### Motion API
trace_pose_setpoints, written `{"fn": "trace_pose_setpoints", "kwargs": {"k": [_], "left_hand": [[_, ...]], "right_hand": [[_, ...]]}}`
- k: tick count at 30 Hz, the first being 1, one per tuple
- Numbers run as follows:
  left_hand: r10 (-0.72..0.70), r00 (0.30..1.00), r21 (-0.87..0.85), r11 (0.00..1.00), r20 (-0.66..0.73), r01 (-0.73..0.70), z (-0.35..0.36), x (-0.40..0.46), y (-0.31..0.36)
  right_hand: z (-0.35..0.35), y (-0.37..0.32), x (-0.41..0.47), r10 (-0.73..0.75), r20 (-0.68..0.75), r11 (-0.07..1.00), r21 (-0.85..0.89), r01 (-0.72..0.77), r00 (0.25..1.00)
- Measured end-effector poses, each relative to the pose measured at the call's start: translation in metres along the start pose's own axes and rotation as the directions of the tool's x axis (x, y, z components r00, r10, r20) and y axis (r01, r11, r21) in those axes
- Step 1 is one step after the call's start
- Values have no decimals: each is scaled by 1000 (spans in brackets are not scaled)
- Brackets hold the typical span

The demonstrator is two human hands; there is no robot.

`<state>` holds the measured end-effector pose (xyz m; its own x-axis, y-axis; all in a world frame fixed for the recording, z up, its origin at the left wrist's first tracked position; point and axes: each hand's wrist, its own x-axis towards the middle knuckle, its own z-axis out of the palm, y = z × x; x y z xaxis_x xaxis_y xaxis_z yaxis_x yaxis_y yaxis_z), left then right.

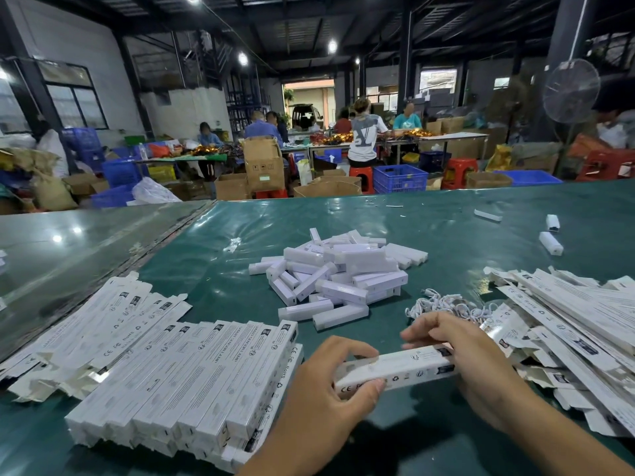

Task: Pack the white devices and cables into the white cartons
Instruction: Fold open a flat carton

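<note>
Both hands hold one long white carton [398, 367] just above the green table. My left hand [330, 383] grips its left end, thumb on the front face and fingers over the top. My right hand [460, 352] grips its right end with fingers curled over it. A heap of white devices [340, 274] lies in the middle of the table beyond the hands. A tangle of white cables [446, 305] sits just behind my right hand. Filled cartons [192, 383] lie in rows at the left.
Flat, unfolded cartons [580, 324] are piled at the right, and more [103, 314] lie at the far left. Three stray white devices [551, 242] rest at the table's far right. Beyond the green table [240, 290] are people at benches, crates, boxes and a fan.
</note>
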<state>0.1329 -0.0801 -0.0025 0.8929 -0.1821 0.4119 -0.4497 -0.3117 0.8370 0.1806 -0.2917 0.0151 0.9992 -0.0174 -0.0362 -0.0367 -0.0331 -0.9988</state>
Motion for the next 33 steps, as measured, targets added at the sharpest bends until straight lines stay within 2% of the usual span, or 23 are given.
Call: {"fn": "trace_pose_setpoints", "kwargs": {"k": [3,5,8,10,13,15,18,22,24,27,31,33], "left_hand": [[-29,993,-29,999,-112,26,6,-4,4],[-3,976,28,1000,-217,9,11,-7,5],[8,948,24,1000,-317,0,16,-12,3],[25,960,48,999,-280,-12,14,-11,2],[76,994,112,991,-78,-67,9,-7,1],[121,993,221,968,13,-121,12,-7,1],[161,986,371,919,-34,-137,16,-8,-1],[113,968,327,944,-223,-35,5,-5,0],[124,956,340,940,-265,-28,1,-3,1],[90,972,324,946,-217,-15,1,-4,3],[83,982,418,908,-171,-4,2,-4,2],[57,984,392,920,-169,14,-3,-2,3]], "right_hand": [[9,-2,-6,-35,8,985,168,34,999],[17,0,-11,-69,-13,984,161,70,998],[28,3,-19,-114,-34,989,87,117,993],[28,3,-20,-136,-71,986,82,142,988],[18,-3,-11,-140,-163,981,111,159,977],[8,-5,-3,-93,-210,967,214,138,973],[0,-2,5,-41,-215,930,348,115,976],[2,9,8,-65,-161,975,202,97,985],[9,10,3,-103,-61,977,182,113,993],[15,8,-4,-132,64,974,193,118,989],[16,9,-4,-100,38,970,226,89,994],[15,10,-3,-82,37,977,202,73,996]]}}
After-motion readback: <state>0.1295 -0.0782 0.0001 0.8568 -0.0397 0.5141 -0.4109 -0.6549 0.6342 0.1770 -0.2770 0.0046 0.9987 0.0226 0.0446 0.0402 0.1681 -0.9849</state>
